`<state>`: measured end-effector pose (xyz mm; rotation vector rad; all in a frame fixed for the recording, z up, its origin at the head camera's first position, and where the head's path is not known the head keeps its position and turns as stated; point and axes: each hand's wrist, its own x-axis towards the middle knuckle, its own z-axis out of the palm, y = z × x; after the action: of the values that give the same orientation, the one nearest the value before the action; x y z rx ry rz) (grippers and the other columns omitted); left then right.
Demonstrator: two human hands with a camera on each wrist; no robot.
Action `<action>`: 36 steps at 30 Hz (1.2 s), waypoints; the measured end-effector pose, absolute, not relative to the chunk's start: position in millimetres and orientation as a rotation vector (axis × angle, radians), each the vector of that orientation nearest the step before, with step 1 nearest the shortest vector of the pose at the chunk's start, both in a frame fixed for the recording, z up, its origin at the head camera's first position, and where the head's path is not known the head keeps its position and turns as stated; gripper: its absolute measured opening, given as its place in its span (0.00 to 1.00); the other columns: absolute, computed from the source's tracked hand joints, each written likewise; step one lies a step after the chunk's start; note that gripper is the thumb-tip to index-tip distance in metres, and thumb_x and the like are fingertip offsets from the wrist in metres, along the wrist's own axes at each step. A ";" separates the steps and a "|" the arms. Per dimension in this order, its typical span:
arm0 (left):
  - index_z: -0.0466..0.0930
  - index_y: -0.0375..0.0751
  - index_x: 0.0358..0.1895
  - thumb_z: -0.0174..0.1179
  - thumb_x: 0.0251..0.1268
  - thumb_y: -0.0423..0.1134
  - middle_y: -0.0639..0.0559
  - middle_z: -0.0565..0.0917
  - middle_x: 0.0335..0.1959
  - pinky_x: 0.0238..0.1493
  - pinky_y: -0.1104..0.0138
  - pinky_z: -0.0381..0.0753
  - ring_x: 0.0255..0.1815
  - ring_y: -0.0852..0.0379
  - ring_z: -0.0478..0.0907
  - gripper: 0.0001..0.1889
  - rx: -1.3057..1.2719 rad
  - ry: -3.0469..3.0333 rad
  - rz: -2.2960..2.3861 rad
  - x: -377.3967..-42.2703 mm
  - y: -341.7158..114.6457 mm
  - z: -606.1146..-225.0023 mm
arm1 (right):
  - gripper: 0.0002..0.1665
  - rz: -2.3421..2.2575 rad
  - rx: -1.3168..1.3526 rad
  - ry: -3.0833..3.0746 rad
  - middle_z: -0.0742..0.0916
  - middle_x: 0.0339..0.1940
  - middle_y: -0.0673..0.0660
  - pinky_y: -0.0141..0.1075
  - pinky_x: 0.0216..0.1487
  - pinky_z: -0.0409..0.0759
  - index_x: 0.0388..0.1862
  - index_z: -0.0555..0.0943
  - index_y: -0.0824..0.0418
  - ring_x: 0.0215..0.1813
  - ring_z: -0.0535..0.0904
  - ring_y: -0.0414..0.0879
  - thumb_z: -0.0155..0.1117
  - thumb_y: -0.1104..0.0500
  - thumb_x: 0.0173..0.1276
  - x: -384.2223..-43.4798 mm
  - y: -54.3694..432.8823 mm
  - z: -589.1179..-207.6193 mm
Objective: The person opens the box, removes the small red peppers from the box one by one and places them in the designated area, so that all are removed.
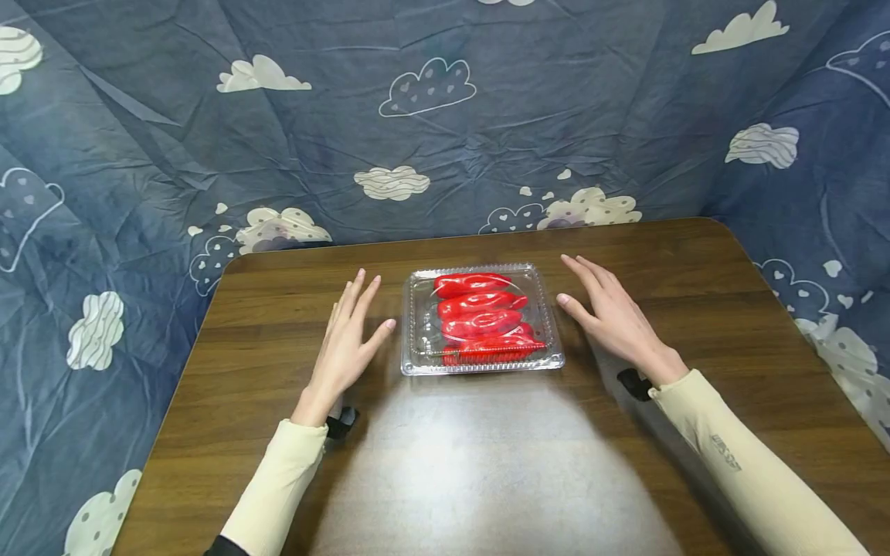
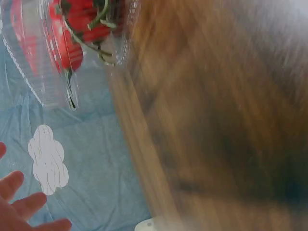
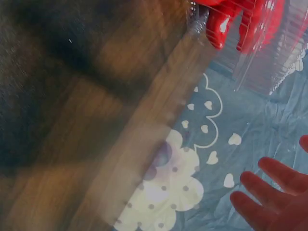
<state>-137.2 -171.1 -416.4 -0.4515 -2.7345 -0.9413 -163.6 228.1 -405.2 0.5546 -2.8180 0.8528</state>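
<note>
A clear plastic clamshell box (image 1: 421, 332) with a ridged rim sits on the table, its lid down. Several glossy red chili peppers (image 1: 480, 303) lie inside, stacked in a row; green stems (image 2: 71, 89) show in the left wrist view. To the left of the box is my left hand (image 1: 345, 344), fingers straight and spread, apart from it. On the other side my right hand (image 1: 615, 316) points its extended fingers toward the box's right edge, with a small gap between. Both hands hold nothing. In the right wrist view, the pepper tips (image 3: 219, 29) show through the box wall.
The brown wooden table (image 1: 257, 340) has rounded far corners and a bright glare patch in front of the box. Behind and beside it hangs a blue cloth (image 1: 334, 100) with white clouds. A dark strap (image 1: 634, 384) is by the right wrist.
</note>
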 end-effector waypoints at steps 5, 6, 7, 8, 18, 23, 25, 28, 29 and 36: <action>0.54 0.50 0.75 0.58 0.68 0.46 0.51 0.48 0.77 0.68 0.45 0.53 0.75 0.46 0.46 0.35 -0.511 -2.680 -1.105 -130.0 -167.6 -419.2 | 0.39 0.914 0.555 -2.824 0.66 0.71 0.61 0.58 0.65 0.57 0.77 0.56 0.49 0.71 0.58 0.59 0.56 0.45 0.71 -154.6 227.0 -408.8; 0.55 0.50 0.75 0.59 0.68 0.45 0.51 0.49 0.77 0.68 0.46 0.54 0.75 0.47 0.47 0.35 -0.519 -2.669 -1.135 -128.8 -166.7 -419.8 | 0.39 0.928 0.556 -2.826 0.66 0.71 0.61 0.58 0.65 0.58 0.77 0.56 0.49 0.71 0.58 0.59 0.56 0.45 0.71 -152.9 226.5 -409.4; 0.55 0.49 0.75 0.59 0.67 0.43 0.51 0.49 0.77 0.68 0.46 0.54 0.74 0.47 0.47 0.35 -0.528 -2.657 -1.159 -127.6 -165.7 -420.5 | 0.39 0.943 0.556 -2.828 0.67 0.70 0.61 0.58 0.65 0.59 0.77 0.56 0.49 0.70 0.59 0.59 0.56 0.46 0.71 -151.4 225.8 -410.0; 0.55 0.48 0.75 0.60 0.66 0.42 0.51 0.50 0.77 0.68 0.47 0.55 0.74 0.47 0.49 0.36 -0.533 -2.644 -1.185 -126.6 -164.8 -421.6 | 0.39 0.957 0.559 -2.827 0.68 0.70 0.61 0.58 0.64 0.60 0.77 0.56 0.49 0.69 0.61 0.59 0.57 0.46 0.71 -150.1 225.1 -410.7; 0.57 0.44 0.74 0.64 0.62 0.38 0.48 0.56 0.74 0.68 0.49 0.56 0.73 0.48 0.53 0.37 -0.566 -2.565 -1.376 -119.7 -158.9 -435.7 | 0.39 1.125 0.593 -2.797 0.71 0.64 0.68 0.60 0.58 0.66 0.76 0.57 0.57 0.61 0.70 0.63 0.59 0.51 0.70 -140.2 221.1 -424.1; 0.57 0.39 0.73 0.64 0.62 0.35 0.46 0.58 0.74 0.67 0.50 0.61 0.71 0.46 0.57 0.37 -0.542 -2.540 -1.504 -117.2 -156.3 -440.1 | 0.38 1.207 0.590 -2.789 0.72 0.63 0.68 0.59 0.56 0.70 0.75 0.57 0.59 0.57 0.73 0.63 0.59 0.53 0.70 -135.5 219.9 -430.2; 0.57 0.35 0.72 0.64 0.61 0.32 0.42 0.58 0.73 0.65 0.49 0.63 0.69 0.41 0.60 0.37 -0.537 -2.517 -1.588 -115.1 -154.8 -439.2 | 0.38 1.228 0.582 -2.789 0.73 0.62 0.68 0.58 0.54 0.72 0.74 0.58 0.60 0.55 0.75 0.62 0.59 0.54 0.70 -133.5 219.5 -432.3; 0.56 0.28 0.71 0.62 0.61 0.27 0.33 0.59 0.70 0.62 0.45 0.65 0.65 0.32 0.62 0.36 -0.525 -2.484 -1.701 -109.0 -150.8 -430.3 | 0.37 1.276 0.566 -2.782 0.74 0.60 0.68 0.57 0.51 0.75 0.74 0.58 0.60 0.52 0.76 0.60 0.59 0.55 0.71 -130.9 218.9 -435.3; 0.56 0.27 0.70 0.62 0.61 0.26 0.30 0.60 0.69 0.61 0.44 0.65 0.64 0.29 0.63 0.35 -0.519 -2.477 -1.730 -106.9 -149.6 -427.0 | 0.37 1.288 0.563 -2.779 0.75 0.59 0.68 0.56 0.50 0.75 0.74 0.58 0.60 0.51 0.77 0.59 0.59 0.56 0.71 -130.2 218.9 -436.5; 0.55 0.27 0.71 0.60 0.61 0.23 0.27 0.61 0.67 0.59 0.45 0.69 0.60 0.30 0.67 0.35 -0.416 -2.455 -1.913 -102.2 -148.2 -430.3 | 0.34 1.332 0.554 -2.764 0.79 0.53 0.67 0.54 0.49 0.76 0.73 0.60 0.63 0.47 0.79 0.58 0.57 0.60 0.71 -125.2 218.3 -441.7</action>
<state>-102.2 -148.2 -430.3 -0.4156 -2.4547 -1.9135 -125.2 218.3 -441.7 0.5539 -2.7644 1.3319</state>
